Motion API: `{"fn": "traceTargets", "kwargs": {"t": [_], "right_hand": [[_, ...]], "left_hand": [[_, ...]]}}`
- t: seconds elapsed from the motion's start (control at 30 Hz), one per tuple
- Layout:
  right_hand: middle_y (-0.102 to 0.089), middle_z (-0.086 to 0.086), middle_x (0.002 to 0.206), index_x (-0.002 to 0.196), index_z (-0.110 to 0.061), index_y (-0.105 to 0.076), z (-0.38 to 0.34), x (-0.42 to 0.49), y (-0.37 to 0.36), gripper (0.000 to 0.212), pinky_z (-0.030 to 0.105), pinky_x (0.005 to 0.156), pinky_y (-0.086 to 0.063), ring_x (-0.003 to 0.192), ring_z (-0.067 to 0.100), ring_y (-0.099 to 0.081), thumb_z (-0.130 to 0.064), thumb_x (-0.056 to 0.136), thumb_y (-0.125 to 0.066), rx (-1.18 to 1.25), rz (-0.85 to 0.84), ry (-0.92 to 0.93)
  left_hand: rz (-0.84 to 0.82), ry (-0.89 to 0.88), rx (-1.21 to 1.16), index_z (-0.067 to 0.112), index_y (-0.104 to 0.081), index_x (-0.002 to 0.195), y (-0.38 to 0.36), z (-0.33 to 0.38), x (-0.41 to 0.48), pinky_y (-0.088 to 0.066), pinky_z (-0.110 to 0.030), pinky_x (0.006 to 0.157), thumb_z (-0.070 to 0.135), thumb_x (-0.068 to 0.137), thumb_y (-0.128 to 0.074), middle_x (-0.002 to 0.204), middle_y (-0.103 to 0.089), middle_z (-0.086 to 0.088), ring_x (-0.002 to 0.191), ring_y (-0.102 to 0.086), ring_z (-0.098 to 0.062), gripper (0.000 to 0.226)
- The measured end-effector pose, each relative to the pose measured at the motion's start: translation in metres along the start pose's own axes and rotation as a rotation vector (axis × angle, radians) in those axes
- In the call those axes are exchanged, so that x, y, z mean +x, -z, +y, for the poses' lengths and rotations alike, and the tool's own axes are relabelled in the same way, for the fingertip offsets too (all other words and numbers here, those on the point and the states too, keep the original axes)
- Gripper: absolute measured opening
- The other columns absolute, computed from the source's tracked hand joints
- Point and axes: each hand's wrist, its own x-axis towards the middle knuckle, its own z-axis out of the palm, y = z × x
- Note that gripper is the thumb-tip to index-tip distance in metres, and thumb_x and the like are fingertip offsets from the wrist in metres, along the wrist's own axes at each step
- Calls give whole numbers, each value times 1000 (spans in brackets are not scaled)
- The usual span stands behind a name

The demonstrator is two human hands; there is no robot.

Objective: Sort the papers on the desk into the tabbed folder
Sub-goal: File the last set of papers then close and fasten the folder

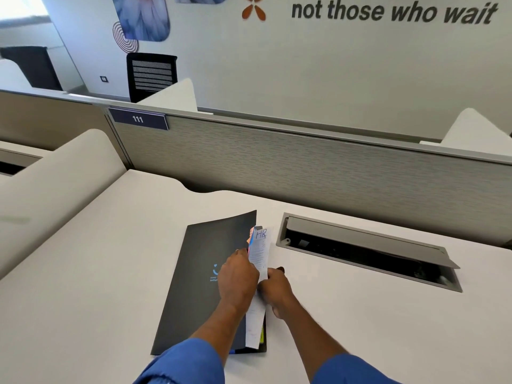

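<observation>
Papers (260, 252) pinched in my right grip (274, 289) could crumple if the tabbed folder (199, 273) cover slips from the pinch of my left grip (238, 278).

Dark folder (199, 286) lies partly open; "HR" paper (260, 253) seemingly slotted inside.

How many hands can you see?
2. The left hand is at the dark folder's open edge. The right hand, just beside it, grips the paper marked HR. No others show.
</observation>
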Motion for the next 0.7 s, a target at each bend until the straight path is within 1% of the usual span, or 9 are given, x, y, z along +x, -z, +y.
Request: {"fn": "traceTargets", "kwargs": {"t": [0.07, 0.13, 0.2, 0.27, 0.4, 0.47, 0.53, 0.63, 0.7], "right_hand": [[-69, 7, 114, 119, -11, -67, 1, 0, 3, 33, 41, 87, -60, 99, 27, -68, -4, 89, -55, -43, 9, 8], [-67, 7, 114, 120, -13, -65, 3, 0, 7, 30, 40, 89, -59, 101, 27, -67, -10, 91, -58, -83, 11, 17], [-69, 6, 114, 119, -14, -66, 4, 1, 8, 29, 39, 88, -59, 100, 26, -68, -14, 92, -59, -114, -1, 29], [-72, 6, 112, 119, -14, -67, 5, 4, 6, 29, 40, 89, -60, 98, 25, -69, -15, 92, -58, -97, -17, 34], [-72, 8, 113, 119, -15, -66, 3, 9, 2, 28, 41, 88, -59, 98, 27, -69, -15, 93, -57, -62, 5, 56], [-73, 8, 110, 113, -17, -70, 1, 11, 7, 25, 43, 87, -60, 95, 26, -70, -19, 90, -59, -56, 55, 83], [-75, 5, 103, 105, -18, -72, -4, 11, 16, 23, 42, 83, -61, 89, 25, -71, -26, 85, -62, -79, 85, 103], [-76, 5, 96, 98, -15, -73, -9, 10, 28, 33, 41, 80, -59, 86, 24, -72, -30, 71, -59, -149, 51, 141], [-75, 7, 98, 101, -14, -73, -12, 5, 28, 37, 39, 79, -58, 87, 25, -71, -29, 71, -56, -168, 2, 160]], "left_hand": [[3, -2, -4, 13, -62, 104, -1, -1, 0, -45, -26, 60, 20, 93, -46, 106, -68, -6, 90, -67, -23, 20], [12, 3, -12, 14, -62, 104, -1, 0, 0, -50, -27, 63, 21, 93, -46, 107, -68, -5, 89, -67, -22, 21], [10, 3, -6, 14, -61, 107, -2, 2, 0, -51, -28, 65, 21, 92, -47, 108, -68, -5, 91, -67, -23, 22], [2, 8, 2, 13, -61, 110, 0, 4, 0, -46, -28, 65, 21, 91, -48, 109, -67, -6, 94, -66, -24, 24], [27, 7, -1, 15, -60, 112, 1, 5, 0, -50, -28, 67, 23, 91, -48, 111, -67, -4, 94, -67, -23, 25], [42, 0, -2, 16, -60, 111, 2, 3, 0, -45, -25, 63, 23, 92, -47, 111, -68, -3, 92, -67, -21, 23], [57, -8, -1, 17, -62, 105, 3, 2, 0, -44, -25, 61, 23, 92, -47, 107, -69, -2, 88, -67, -20, 20], [64, 0, 5, 17, -63, 103, 4, 2, -1, -47, -28, 64, 22, 91, -46, 102, -70, -2, 87, -67, -21, 21], [59, 14, 12, 18, -63, 108, 3, 3, -2, -46, -28, 66, 21, 92, -46, 105, -70, -2, 90, -66, -21, 24]]}}
